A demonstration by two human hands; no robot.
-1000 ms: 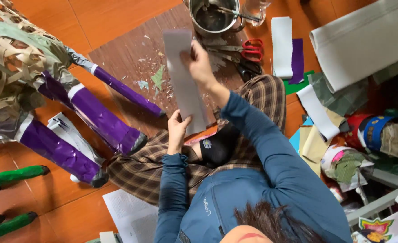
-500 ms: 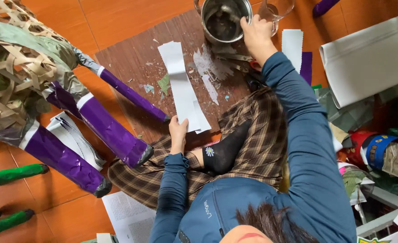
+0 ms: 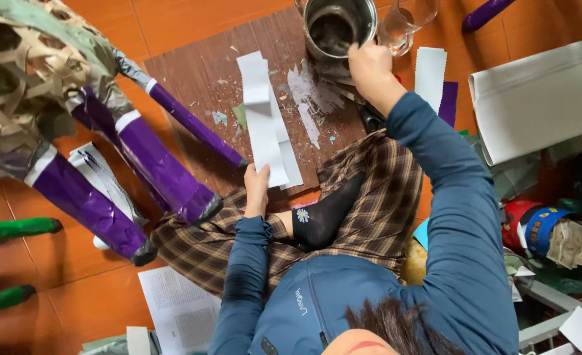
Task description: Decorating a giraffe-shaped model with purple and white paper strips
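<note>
While the left hand (image 3: pixel 256 187) pinches a white paper strip (image 3: pixel 264 121), the right hand (image 3: pixel 368 66), fingers curled, reaches the round metal pot (image 3: pixel 339 26).

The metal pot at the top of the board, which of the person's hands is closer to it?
Right. The right hand is at the rim of the metal pot; the left hand is far below it, holding down the white paper strips.

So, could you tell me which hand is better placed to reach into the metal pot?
The right hand: it is already at the rim of the metal pot. The left hand is nearer the body, pinning the white paper strip on the brown board.
</note>
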